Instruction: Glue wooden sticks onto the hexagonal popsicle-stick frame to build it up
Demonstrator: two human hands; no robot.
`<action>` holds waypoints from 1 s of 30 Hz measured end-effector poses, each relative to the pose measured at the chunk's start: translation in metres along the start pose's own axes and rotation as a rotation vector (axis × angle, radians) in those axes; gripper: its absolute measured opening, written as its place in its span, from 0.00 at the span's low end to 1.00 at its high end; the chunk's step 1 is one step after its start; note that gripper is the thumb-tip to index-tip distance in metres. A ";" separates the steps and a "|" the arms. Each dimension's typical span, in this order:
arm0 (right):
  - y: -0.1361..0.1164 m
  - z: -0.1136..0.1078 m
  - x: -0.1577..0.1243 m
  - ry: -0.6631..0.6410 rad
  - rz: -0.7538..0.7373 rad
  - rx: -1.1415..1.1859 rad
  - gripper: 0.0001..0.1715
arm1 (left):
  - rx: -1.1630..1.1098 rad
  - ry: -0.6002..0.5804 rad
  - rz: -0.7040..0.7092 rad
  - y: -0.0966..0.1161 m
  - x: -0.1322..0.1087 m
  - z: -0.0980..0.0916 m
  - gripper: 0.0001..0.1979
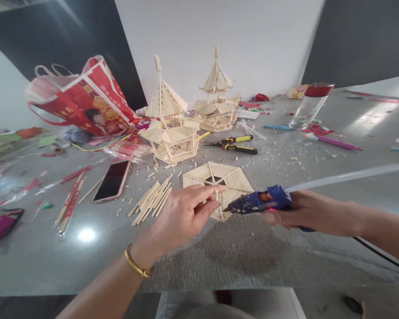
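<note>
Here we are at the near side of the counter (252,266), and our left hand (184,208) has its grip pinched on a short stick (216,195), held upright between thumb and forefinger. Our right hand (312,212) is wrapped around the glue gun (273,198), its nozzle just beside those left fingertips; whether it touches anything, we can't tell. That's the danger spot: a small slip of either wrist could burn a finger, and too hard a squeeze could string glue where we don't want it. So thin a piece could also tilt if our pinch rolls. The stick sits right at the tips of the left grip, in front of the hexagonal stick panel (237,179), which lies flat below and beyond. Loose sticks (153,200) lie left of it, near enough for a sleeve or knuckle to scatter. Farther back, pliers (234,144), then two stick pavilions (171,139), well apart from our grip.
</note>
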State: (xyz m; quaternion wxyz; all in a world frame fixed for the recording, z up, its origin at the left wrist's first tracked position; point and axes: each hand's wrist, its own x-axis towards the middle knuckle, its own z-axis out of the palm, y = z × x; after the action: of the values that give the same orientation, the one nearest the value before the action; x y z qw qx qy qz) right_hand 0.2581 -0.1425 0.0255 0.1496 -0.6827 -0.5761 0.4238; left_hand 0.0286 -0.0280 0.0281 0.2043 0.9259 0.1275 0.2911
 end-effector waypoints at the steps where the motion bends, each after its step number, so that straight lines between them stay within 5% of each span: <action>1: -0.001 0.000 0.000 -0.025 0.003 -0.005 0.29 | 0.005 -0.002 -0.001 0.000 0.000 0.000 0.13; 30: -0.005 -0.006 0.002 -0.071 -0.024 -0.006 0.26 | 0.052 -0.005 0.015 0.001 0.000 -0.001 0.13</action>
State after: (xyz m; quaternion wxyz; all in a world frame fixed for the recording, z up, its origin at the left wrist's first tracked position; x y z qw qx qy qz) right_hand 0.2595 -0.1369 0.0317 0.1322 -0.6606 -0.5905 0.4444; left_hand 0.0286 -0.0286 0.0293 0.1784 0.9325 0.1277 0.2868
